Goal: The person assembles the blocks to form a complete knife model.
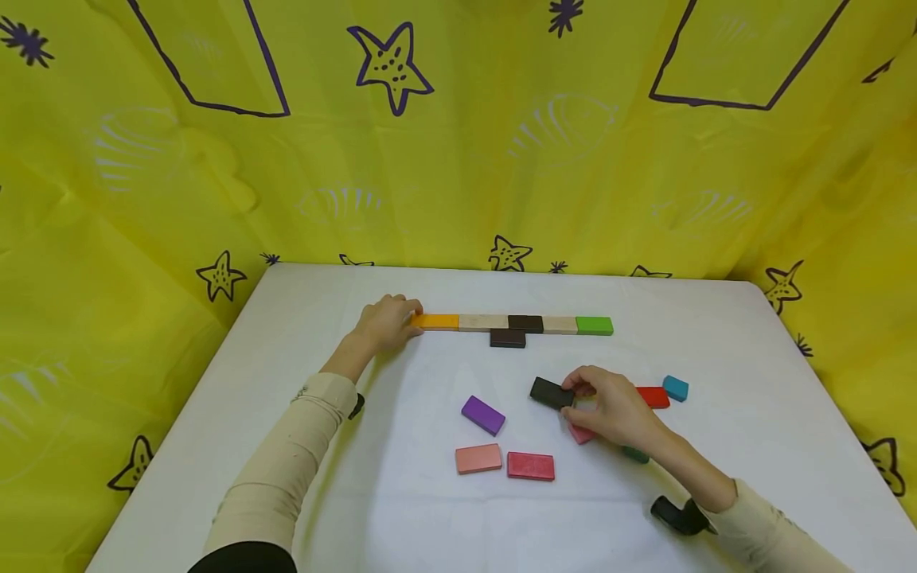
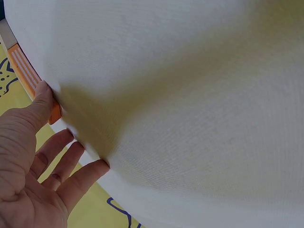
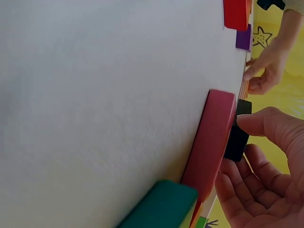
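My left hand (image 1: pixel 389 322) is at the left end of a straight row of blocks, its thumb against the side of the orange block (image 1: pixel 438 322) that ends the row. In the left wrist view, the other fingers spread beyond that block's end. My right hand (image 1: pixel 609 402) grips a black block (image 1: pixel 552 393) between thumb and fingers. Under this hand lies a partly covered pinkish-red block (image 1: pixel 582 433). Rightward from the orange block, the row has a plain wood block (image 1: pixel 483 322), a dark brown block (image 1: pixel 525 324), another wood block (image 1: pixel 559 325) and a green block (image 1: pixel 595 325).
A second dark brown block (image 1: pixel 507 338) lies against the row's near side. Loose around the right hand are purple (image 1: pixel 483 415), salmon (image 1: pixel 478 459), dark pink (image 1: pixel 531 466), red (image 1: pixel 653 397), blue (image 1: pixel 676 387) and dark green (image 1: pixel 635 454) blocks. A yellow patterned cloth (image 1: pixel 458 159) surrounds the white table (image 1: pixel 401 509).
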The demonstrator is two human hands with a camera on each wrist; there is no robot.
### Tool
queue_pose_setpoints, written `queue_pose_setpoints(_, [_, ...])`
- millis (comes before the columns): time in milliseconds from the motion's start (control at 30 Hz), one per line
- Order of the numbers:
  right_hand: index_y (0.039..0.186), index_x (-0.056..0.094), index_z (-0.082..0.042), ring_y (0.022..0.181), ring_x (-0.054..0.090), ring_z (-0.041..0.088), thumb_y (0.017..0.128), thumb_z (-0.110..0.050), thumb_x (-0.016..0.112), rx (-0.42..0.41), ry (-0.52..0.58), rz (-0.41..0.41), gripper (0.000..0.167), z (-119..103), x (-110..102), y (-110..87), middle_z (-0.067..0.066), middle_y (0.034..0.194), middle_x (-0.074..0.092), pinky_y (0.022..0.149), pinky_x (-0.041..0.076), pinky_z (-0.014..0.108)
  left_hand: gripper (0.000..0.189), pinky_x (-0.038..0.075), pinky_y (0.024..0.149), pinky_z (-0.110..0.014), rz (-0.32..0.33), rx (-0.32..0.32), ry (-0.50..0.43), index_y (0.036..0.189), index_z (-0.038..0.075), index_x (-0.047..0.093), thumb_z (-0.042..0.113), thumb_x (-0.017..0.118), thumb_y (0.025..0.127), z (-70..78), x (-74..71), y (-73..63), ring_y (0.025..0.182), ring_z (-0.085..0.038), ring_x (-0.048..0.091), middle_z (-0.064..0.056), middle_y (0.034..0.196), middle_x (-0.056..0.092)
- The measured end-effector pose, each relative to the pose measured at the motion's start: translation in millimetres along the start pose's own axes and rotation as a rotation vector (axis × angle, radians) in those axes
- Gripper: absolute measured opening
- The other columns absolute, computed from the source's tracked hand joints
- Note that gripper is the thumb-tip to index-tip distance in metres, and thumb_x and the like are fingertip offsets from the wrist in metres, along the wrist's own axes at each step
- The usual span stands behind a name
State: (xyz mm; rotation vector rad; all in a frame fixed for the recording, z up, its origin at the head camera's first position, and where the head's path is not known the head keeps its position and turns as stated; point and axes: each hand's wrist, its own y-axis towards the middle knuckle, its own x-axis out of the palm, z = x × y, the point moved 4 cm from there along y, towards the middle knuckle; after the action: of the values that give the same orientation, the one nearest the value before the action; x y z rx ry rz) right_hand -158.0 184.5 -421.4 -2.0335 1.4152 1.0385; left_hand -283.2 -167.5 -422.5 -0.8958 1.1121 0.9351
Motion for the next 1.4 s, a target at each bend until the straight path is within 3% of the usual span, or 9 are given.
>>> queue_pose_setpoints(533, [0.109, 0.068, -0.002, 0.098, 0.063, 0.028, 0.084, -0.007, 0.081, -0.010, -0.013, -0.034, 0.028, 13, -13, 33.3, 0.010, 0.106, 0.070, 0.087, 0.055, 0.049, 0.033, 0.052, 0.086, -0.050, -0.001, 0.002, -0.010, 0.127, 0.016, 0.065, 0.033, 0.068, 0.099, -1.3, 1.2, 0.3, 0.102, -0.031, 0.058, -0.010, 0.114, 0.065])
queue_pose_setpoints(733, [0.113, 0.068, -0.003, 0.102, 0.061, 0.030, 0.088, -0.008, 0.077, 0.015, -0.026, -0.061, 0.027, 20, -13, 43.7, 0.011, 0.109, 0.069, 0.091, 0.054, 0.051, 0.032, 0.051, 0.087, -0.051, -0.004, -0.006, -0.011, 0.127, 0.016, 0.065, 0.033, 0.068, 0.100, -0.7, 0.5, -0.2, 0.104, -0.031, 0.057, -0.010, 0.115, 0.065])
queue_pose_setpoints(1100, [0.112, 0.068, 0.002, 0.102, 0.063, 0.034, 0.089, -0.003, 0.076, -0.063, -0.041, -0.052, 0.025, 26, -15, 60.9, 0.016, 0.109, 0.069, 0.093, 0.054, 0.053, 0.032, 0.051, 0.087, -0.052, -0.003, 0.001, -0.014, 0.127, 0.015, 0.066, 0.032, 0.068, 0.100, -1.2, 0.1, -0.1, 0.104, -0.031, 0.058, -0.010, 0.116, 0.066])
queue_pose_setpoints(1400, [0.112, 0.068, 0.001, 0.103, 0.064, 0.034, 0.089, -0.004, 0.077, -0.055, -0.047, -0.047, 0.025, 29, -14, 71.0, 0.016, 0.110, 0.070, 0.094, 0.053, 0.052, 0.033, 0.051, 0.089, -0.052, -0.009, -0.007, -0.016, 0.128, 0.015, 0.065, 0.032, 0.068, 0.100, 0.5, -0.8, -0.3, 0.105, -0.032, 0.058, -0.011, 0.117, 0.066])
